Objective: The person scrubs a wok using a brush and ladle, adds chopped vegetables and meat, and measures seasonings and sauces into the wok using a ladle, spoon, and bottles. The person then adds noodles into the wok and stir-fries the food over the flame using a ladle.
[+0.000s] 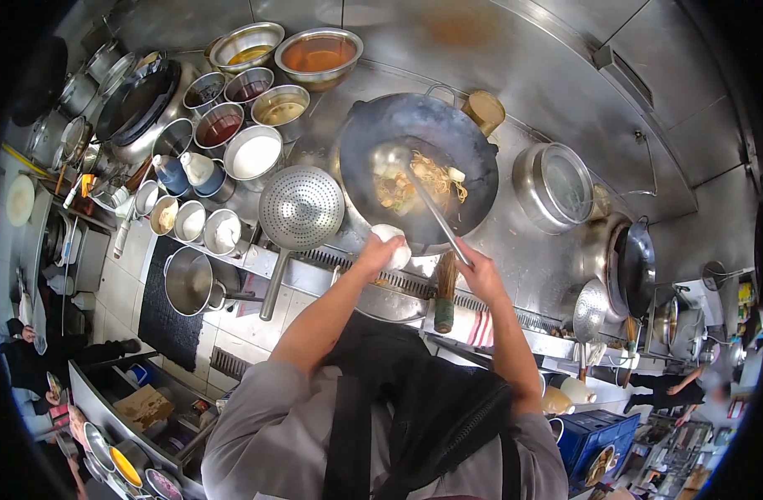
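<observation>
My left hand point(383, 252) is closed on a folded white cloth point(398, 257) at the near rim of a large dark wok point(360, 137). The cloth hides whatever part of the rim or handle lies under it. In my right hand point(480, 273) is the long handle of a metal ladle point(430, 200), which slants down into the wok. Its bowl rests among noodles point(435, 177) mixed with pale and brown pieces. Steam blurs the food and the ladle's bowl.
A perforated strainer point(301, 207) lies left of the wok. Beyond it stand metal sauce bowls point(319, 58) and several small pots. A bamboo brush point(445, 296) stands near my right hand. Stacked metal pots point(553, 187) are on the right. Other people are at both sides.
</observation>
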`<state>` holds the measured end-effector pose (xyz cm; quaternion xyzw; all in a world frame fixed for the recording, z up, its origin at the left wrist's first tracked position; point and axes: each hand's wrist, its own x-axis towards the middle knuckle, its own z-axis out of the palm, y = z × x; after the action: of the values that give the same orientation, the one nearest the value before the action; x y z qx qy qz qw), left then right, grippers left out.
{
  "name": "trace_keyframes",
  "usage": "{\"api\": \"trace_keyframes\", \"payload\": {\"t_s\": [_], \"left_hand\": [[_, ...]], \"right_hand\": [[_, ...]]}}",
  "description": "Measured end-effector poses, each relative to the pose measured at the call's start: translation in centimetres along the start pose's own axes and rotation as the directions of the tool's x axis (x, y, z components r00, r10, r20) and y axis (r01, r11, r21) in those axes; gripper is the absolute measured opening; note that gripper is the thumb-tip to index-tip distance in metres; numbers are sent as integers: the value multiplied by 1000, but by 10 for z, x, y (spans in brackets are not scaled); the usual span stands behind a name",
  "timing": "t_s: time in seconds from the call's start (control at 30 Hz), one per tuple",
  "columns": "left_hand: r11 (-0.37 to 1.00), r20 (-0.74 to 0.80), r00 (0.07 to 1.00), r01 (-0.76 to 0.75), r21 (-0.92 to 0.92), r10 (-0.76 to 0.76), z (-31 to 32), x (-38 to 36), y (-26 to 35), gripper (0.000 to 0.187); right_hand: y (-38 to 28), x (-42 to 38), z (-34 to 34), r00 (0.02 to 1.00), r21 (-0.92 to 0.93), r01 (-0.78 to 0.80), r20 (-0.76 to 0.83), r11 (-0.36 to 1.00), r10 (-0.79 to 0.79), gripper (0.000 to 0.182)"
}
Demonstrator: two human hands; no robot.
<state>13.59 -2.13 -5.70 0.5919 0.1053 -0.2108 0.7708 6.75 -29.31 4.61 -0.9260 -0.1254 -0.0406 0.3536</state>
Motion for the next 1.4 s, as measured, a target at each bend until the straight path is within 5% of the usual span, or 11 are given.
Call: {"api": "trace_keyframes", "payload": {"t_s": [0.2, 0.4, 0.43, 0.53, 0.67, 0.8, 0.87, 0.97, 1.1, 1.2, 1.4], "left_hand": [[945, -53, 972, 210, -251, -230, 20, -12, 26, 30], [938, -35, 996, 61, -342, -77, 38, -33, 15, 26], [941, -52, 997, 39, -335, -59, 40, -32, 12, 25], [920, -51, 989, 113, -375, -142, 38, -42, 11, 20], [902, -98, 985, 86, -423, -140, 53, -136, 66, 19], [884, -20, 983, 155, -441, -182, 52, -108, 60, 19], [941, -39, 995, 73, -331, -91, 46, -117, 35, 19], [970, -5, 996, 86, -225, -90, 14, -132, -31, 27], [975, 4, 993, 121, -185, -122, 5, -189, -21, 30], [934, -42, 963, 248, -255, -267, 25, -181, 41, 24], [898, 9, 959, 268, -350, -282, 43, -151, 93, 18]], "right_hand": [[-26, -72, -101, 968, -422, -186, 75, 888, 238, 55], [-4, -123, -96, 923, -255, -384, -101, 887, 370, 51], [-1, -128, -83, 973, -231, -181, -182, 956, 140, 50], [-67, -119, -109, 779, 202, -627, 163, 752, 606, 53], [-128, -122, -208, 630, 83, -730, 469, 679, 619, 48], [-120, -94, -199, 708, -166, -511, 475, 844, 522, 48], [-87, -86, -151, 893, -160, -282, 317, 946, 320, 46], [-70, -85, -103, 857, -134, -428, 255, 894, 448, 46], [-64, -127, -125, 968, -25, -139, 207, 990, 141, 48], [-103, -119, -181, 606, 128, -740, 552, 660, 573, 48], [-136, -95, -256, 489, 166, -844, 629, 511, 604, 47]]}}
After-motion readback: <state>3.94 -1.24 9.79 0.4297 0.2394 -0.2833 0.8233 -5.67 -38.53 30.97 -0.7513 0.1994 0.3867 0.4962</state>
